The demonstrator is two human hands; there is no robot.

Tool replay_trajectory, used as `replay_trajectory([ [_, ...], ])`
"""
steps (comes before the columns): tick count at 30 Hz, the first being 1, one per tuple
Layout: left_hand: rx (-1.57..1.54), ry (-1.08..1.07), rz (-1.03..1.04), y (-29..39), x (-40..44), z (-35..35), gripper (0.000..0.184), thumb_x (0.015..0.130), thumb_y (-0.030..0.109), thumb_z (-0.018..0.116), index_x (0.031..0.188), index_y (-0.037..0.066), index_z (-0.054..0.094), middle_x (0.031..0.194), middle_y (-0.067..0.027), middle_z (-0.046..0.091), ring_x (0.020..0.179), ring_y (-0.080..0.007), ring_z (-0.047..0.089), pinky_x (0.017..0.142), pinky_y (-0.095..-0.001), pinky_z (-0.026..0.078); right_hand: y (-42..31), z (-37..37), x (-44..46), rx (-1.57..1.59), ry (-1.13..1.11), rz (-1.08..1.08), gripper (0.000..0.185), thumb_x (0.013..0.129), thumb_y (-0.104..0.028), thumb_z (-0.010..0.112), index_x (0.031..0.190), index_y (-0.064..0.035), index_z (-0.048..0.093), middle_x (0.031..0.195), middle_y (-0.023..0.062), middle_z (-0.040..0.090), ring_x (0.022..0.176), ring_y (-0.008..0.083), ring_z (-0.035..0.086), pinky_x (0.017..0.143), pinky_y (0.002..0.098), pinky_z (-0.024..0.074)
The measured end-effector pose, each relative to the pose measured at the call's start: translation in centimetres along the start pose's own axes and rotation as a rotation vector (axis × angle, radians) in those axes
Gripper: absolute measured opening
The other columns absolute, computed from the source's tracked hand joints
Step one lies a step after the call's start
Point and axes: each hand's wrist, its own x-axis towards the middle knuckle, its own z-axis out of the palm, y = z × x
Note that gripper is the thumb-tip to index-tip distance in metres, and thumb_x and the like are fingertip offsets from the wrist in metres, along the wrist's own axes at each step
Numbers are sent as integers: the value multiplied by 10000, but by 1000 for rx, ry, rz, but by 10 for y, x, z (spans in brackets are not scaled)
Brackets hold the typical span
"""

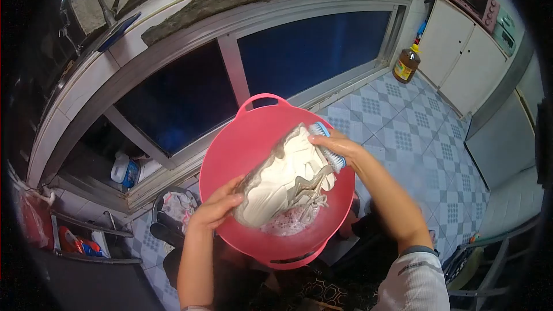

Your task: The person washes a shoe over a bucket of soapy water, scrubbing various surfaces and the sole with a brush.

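Note:
A wet cream-coloured cloth item (282, 178), bunched and folded with a greyish edge, is held up over a pink basin (224, 150). Its exact kind does not show. My left hand (218, 204) grips its lower left end, thumb on top. At the upper right end, my right hand (340, 145) is closed on a blue-and-white scrub brush (335, 160), right beside the cloth. Under the cloth, foamy water (285, 224) lies in the bottom of the basin. Part of the cloth's lower side hangs in loose folds towards the foam.
A bin (158, 213) with crumpled cloth in it stands left of the basin. Behind runs a counter with sliding doors (311, 52) below. An oil bottle (407, 64) stands on the tiled floor (426, 150) by a white cabinet (472, 52). A detergent jug (122, 170) sits at left.

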Motion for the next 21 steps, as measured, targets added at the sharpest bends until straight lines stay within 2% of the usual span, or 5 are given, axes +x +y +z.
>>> replay_trajectory([
  [5,98,40,-166,0,1,6,771,797,308,626,1345,-78,244,1337,-170,358,1240,-232,344,1027,-314,269,-3,10,6,-173,-32,-30,589,740,-329,698,1169,27,510,1091,155,581,934,198,593,782,308,480],
  [12,107,67,-230,-29,8,-9,790,796,308,632,1343,-92,225,1321,-194,372,1232,-242,358,1026,-316,269,-13,22,24,-502,44,-133,740,671,-414,723,1197,49,485,1127,194,566,1016,246,570,860,329,446],
  [15,24,167,-304,-34,8,-6,799,792,272,645,1350,-93,205,1335,-197,356,1230,-249,368,1024,-317,282,-15,27,30,-591,41,-152,808,637,-455,724,1206,62,473,1133,213,558,1039,275,558,896,333,425],
  [18,13,63,-295,-28,7,7,805,788,229,657,1357,-87,183,1326,-196,372,1232,-245,371,1014,-326,305,-16,35,34,-635,-8,-214,835,630,-470,722,1211,71,462,1132,221,557,1054,287,550,907,340,416],
  [21,-163,233,-326,-39,9,8,740,782,171,651,1340,-71,230,1279,-178,429,1195,-226,411,995,-332,332,-20,42,37,-715,9,-279,813,631,-466,720,1191,69,473,1128,220,557,1053,292,549,895,349,421],
])
